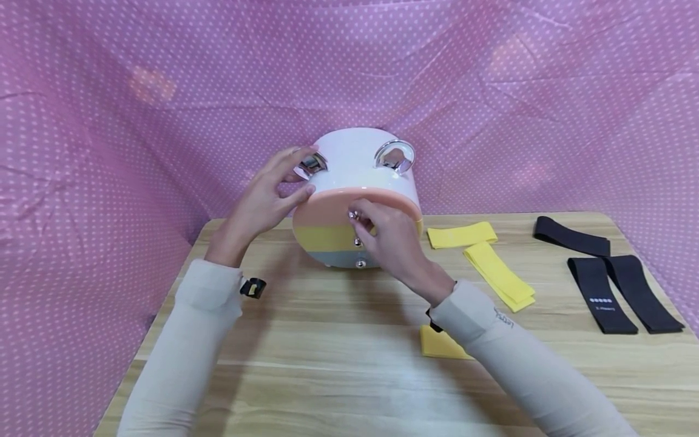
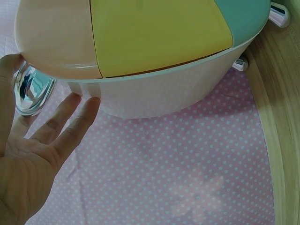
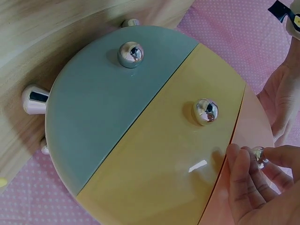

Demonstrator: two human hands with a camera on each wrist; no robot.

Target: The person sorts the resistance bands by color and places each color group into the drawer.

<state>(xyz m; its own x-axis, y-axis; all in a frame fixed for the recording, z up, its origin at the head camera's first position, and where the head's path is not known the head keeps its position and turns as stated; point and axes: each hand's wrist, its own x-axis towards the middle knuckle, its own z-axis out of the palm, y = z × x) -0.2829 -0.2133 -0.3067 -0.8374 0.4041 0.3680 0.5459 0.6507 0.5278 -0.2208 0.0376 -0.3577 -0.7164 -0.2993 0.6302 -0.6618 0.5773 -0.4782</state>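
A white rounded drawer box (image 1: 349, 145) with chrome ear-shaped rings (image 1: 394, 156) stands at the back of the table. Its front has a peach drawer (image 1: 327, 206), a yellow drawer (image 2: 159, 37) and a blue-green drawer (image 3: 112, 93), each with a round chrome knob. My right hand (image 1: 395, 243) pinches the peach drawer's knob (image 3: 258, 153) between thumb and fingers. The peach front sits flush with the yellow one. At the box's left side, my left hand (image 1: 262, 197) rests extended fingertips (image 2: 91, 104) against the white wall, beside the left ear ring (image 2: 33, 89).
Yellow fabric bands (image 1: 499, 276) lie right of the box, with another yellow band (image 1: 443, 343) partly under the right forearm. Several black bands (image 1: 603, 297) lie at the table's right. Pink dotted cloth (image 1: 349, 67) hangs behind and along both sides of the wooden table (image 1: 306, 364).
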